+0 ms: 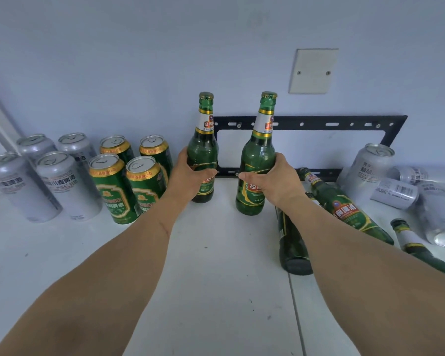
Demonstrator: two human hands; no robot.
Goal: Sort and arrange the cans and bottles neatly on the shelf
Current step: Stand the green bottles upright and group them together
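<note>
Two green glass beer bottles stand upright near the wall at the middle of the white shelf (pixel 216 253). My left hand (pixel 188 176) grips the left bottle (pixel 203 147) around its body. My right hand (pixel 272 181) grips the right bottle (pixel 258 150) the same way. To the left stand several green cans (pixel 111 188) in a block, and further left several silver cans (pixel 64 186), all upright. On the right, three green bottles (pixel 344 209) lie on their sides; my right forearm covers part of one.
A silver can (pixel 368 168) stands upright at the right, with several silver cans (pixel 396 192) lying toppled beside it. A black metal bracket (pixel 319 123) is screwed to the wall behind the bottles. A white blank plate (pixel 314 70) sits higher on the wall.
</note>
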